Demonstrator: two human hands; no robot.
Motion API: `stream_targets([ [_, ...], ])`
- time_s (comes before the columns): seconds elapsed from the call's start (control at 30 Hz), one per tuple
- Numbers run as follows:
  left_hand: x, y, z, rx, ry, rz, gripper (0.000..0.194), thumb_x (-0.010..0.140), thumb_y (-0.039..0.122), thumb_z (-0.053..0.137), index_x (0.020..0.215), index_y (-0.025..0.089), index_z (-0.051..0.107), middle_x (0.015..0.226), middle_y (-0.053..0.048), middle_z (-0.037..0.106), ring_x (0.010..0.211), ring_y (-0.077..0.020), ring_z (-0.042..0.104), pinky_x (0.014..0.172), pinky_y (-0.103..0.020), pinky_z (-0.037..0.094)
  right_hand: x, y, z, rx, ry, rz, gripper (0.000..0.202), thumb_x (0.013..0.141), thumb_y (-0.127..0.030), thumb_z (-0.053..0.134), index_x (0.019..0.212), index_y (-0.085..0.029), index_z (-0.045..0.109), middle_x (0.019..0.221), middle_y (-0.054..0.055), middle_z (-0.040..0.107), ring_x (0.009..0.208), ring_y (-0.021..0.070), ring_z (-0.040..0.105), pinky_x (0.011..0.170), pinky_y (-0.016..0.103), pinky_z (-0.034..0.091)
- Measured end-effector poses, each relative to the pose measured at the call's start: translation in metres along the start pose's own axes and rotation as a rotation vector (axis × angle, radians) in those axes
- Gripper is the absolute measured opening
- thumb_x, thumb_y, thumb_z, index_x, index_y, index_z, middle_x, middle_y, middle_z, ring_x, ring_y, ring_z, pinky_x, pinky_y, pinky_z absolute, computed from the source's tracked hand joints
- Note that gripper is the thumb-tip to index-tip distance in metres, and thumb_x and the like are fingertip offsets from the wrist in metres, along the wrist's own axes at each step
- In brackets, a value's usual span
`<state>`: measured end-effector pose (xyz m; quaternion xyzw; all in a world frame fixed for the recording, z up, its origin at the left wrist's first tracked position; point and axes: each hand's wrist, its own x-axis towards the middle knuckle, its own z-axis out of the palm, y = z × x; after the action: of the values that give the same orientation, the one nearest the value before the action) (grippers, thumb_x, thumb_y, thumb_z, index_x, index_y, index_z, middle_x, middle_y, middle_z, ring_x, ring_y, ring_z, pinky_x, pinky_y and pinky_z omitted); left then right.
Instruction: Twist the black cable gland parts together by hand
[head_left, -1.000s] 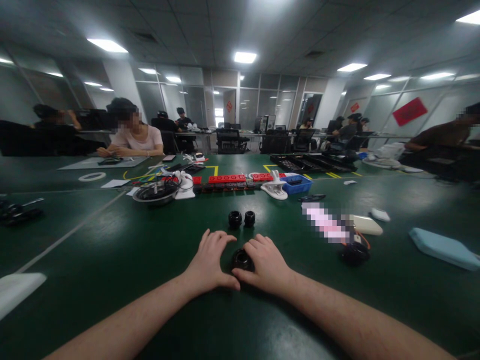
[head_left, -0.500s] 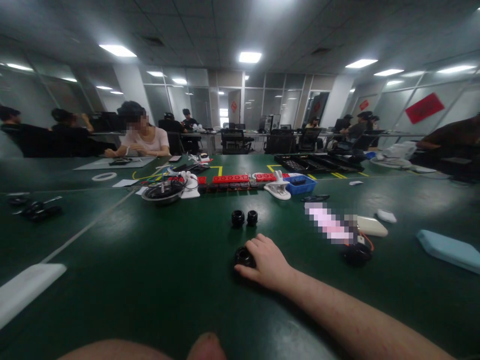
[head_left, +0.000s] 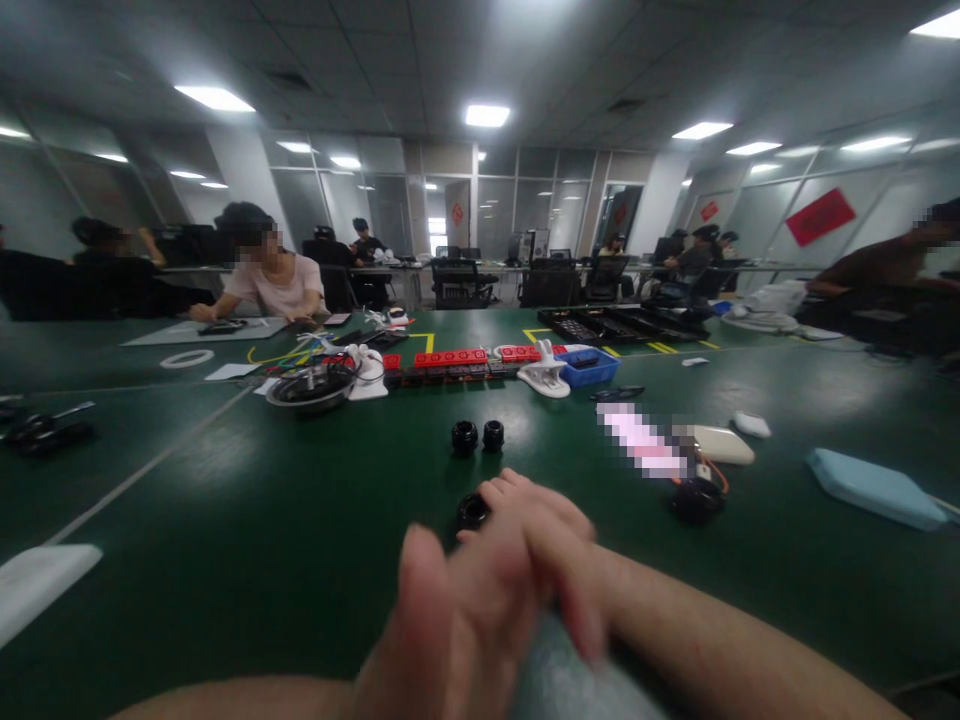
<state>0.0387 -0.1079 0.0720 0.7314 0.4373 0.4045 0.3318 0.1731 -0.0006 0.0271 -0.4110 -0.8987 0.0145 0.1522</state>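
Observation:
On the green table in front of me sits a black, round, hollow fitting (head_left: 471, 511) that looks like a large cable gland. The fingers of my right hand (head_left: 516, 490) curl round its right side; the back of that hand is largely covered. In front of it, my left hand (head_left: 480, 605) is raised with thumb and fingers apart, holding nothing and a little blurred. Whether the two hands touch, I cannot tell. Just beyond stand two similar black fittings, a larger one (head_left: 464, 437) and a smaller one (head_left: 493, 435).
Farther back are a red strip (head_left: 450, 357), a white clip-like stand (head_left: 545, 372), a blue bin (head_left: 589, 368) and a bowl of black parts (head_left: 311, 385). To the right lie a light-blue case (head_left: 874, 485) and a black coil (head_left: 697, 500). A person (head_left: 266, 275) works across the table.
My left hand has come up from the bottom edge to in front of my right hand. The right hand stays at the black fitting. The view has turned slightly right.

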Motion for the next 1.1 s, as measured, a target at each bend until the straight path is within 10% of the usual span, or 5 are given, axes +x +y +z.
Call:
stream_targets([
  [0.17,0.07,-0.052,-0.018,0.039,0.421,-0.034,0.05,0.079,0.064,0.015,0.082,0.023,0.042,0.083,-0.002,0.043,0.084,-0.0178,0.044,0.079,-0.032,0.04,-0.001,0.002,0.003,0.047,0.026,0.007,0.036,0.07,-0.048,0.056,0.082,-0.014,0.056,0.078,0.005,0.057,0.077,0.0189,0.046,0.071,0.032,0.037],
  [0.33,0.066,-0.116,-0.028,0.21,0.073,-0.2,0.057,0.079,0.064,0.007,0.091,0.021,0.044,0.094,-0.005,0.046,0.091,-0.0198,0.044,0.082,-0.035,0.039,-0.002,0.004,0.006,0.154,0.058,0.026,0.055,0.07,-0.05,0.057,0.111,-0.015,0.049,0.093,0.007,0.055,0.086,0.0202,0.045,0.074,0.032,0.038],
  [0.57,0.066,-0.113,-0.028,0.387,-0.314,0.045,0.065,0.063,0.075,0.035,0.1,0.022,0.046,0.097,-0.004,0.047,0.09,-0.0215,0.043,0.093,-0.044,0.029,0.001,0.005,0.01,0.248,0.094,0.004,0.052,0.069,-0.044,0.061,0.111,-0.015,0.049,0.089,0.005,0.054,0.082,0.0184,0.044,0.072,0.031,0.039],
  [1.1,0.065,-0.106,-0.022,0.502,-0.244,0.001,0.025,0.065,0.036,0.059,0.087,0.023,0.056,0.094,-0.002,0.05,0.092,-0.0209,0.045,0.095,-0.046,0.029,0.002,-0.003,0.004,0.192,0.085,0.013,0.03,0.075,-0.04,0.054,0.094,-0.017,0.054,0.087,0.005,0.052,0.082,0.0184,0.042,0.074,0.032,0.037],
])
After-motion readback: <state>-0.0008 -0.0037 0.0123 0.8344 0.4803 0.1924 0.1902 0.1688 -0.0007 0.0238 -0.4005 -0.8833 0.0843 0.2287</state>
